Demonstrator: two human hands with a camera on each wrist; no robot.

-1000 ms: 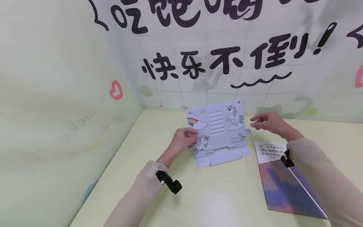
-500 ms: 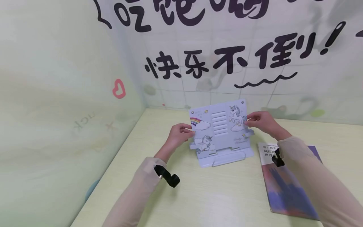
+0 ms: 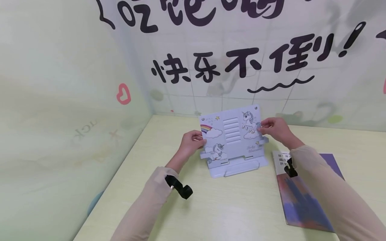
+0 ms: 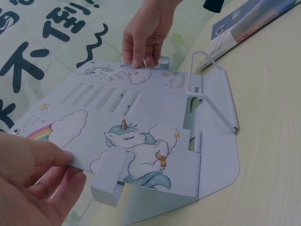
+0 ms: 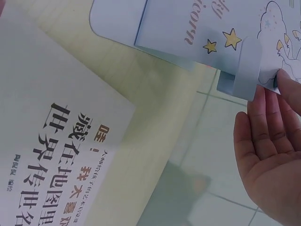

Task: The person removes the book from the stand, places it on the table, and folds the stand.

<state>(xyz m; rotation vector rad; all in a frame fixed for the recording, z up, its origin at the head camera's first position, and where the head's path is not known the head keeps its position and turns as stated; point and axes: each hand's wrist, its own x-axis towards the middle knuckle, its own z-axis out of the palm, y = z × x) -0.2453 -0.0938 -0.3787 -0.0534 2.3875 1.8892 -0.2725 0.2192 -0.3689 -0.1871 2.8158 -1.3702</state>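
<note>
A pale lilac book stand printed with unicorns, a rainbow and stars leans upright on the table, its flat base toward me. My left hand pinches its left edge; in the left wrist view the thumb lies on the front and the fingers go behind. Opposite, my right hand pinches the right edge, thumb in front, as the right wrist view shows. Page clips stick out at both sides, the left clip just below my left hand and the right clip beside my right fingers. A wire bar spans the base.
A book with a white and blue-purple cover lies to the right on the pale table, partly under my right forearm. The wall with large black lettering rises behind the stand, and another wall stands at the left.
My right hand has come left from beside the stand and now grips its right edge. My left hand has moved slightly up and outward to the left edge, uncovering the left clip.
</note>
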